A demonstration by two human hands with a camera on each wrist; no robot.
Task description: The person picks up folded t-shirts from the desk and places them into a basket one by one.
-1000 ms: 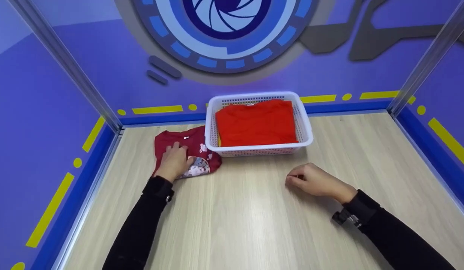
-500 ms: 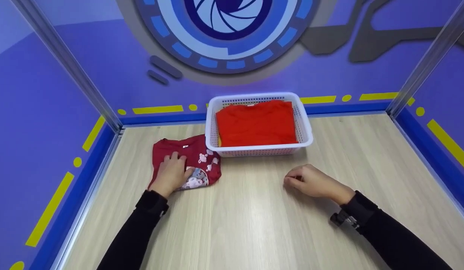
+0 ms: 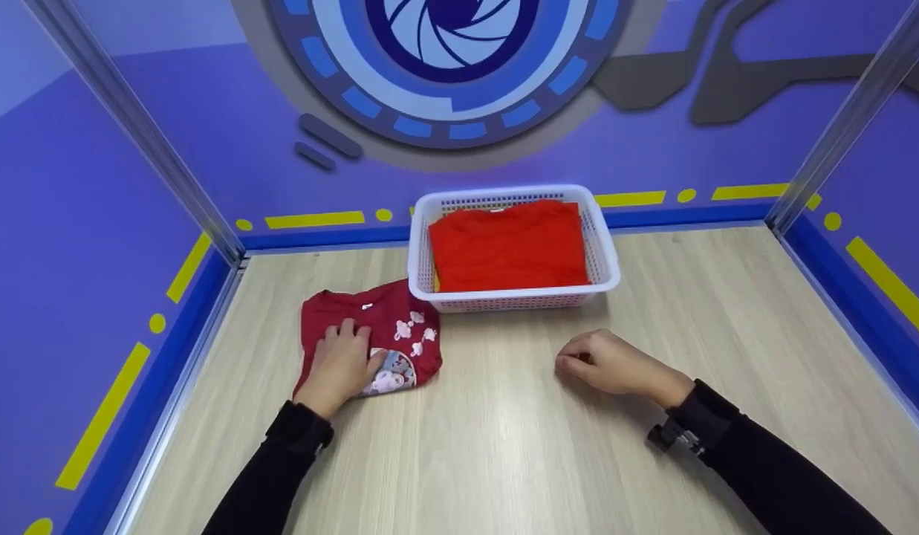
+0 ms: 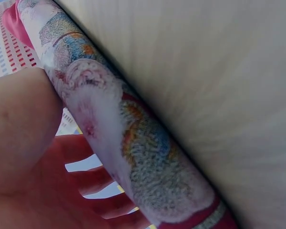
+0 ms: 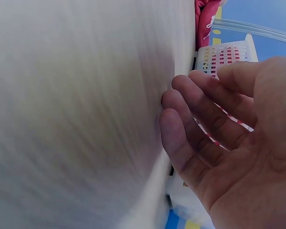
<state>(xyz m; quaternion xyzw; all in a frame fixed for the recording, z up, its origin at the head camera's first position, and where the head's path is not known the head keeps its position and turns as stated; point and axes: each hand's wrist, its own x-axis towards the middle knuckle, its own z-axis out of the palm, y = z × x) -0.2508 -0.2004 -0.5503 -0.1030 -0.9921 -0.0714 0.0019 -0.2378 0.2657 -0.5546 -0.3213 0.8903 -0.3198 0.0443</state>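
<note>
A folded dark red shirt (image 3: 400,319) with white and pink prints lies flat on the table, left of the basket and close against its lower left corner. My left hand (image 3: 342,365) rests on the shirt with fingers spread and laid out over the cloth. In the left wrist view the printed edge of the shirt (image 4: 133,143) runs past the thumb. To the right, my right hand (image 3: 608,362) rests on its side on the table, fingers loosely curled and holding nothing; the right wrist view shows its bare palm (image 5: 248,176).
A white plastic basket (image 3: 515,296) stands at the back middle, with a folded bright red garment (image 3: 511,249) inside it and a sliver of yellow below. Blue-purple printed panels (image 3: 459,171) enclose the wooden table (image 3: 489,446) at the back and both sides.
My left hand has drawn the dark red shirt toward me, and more of its print shows beside the basket. The right hand has shifted very slightly left, its fingers still loosely curled.
</note>
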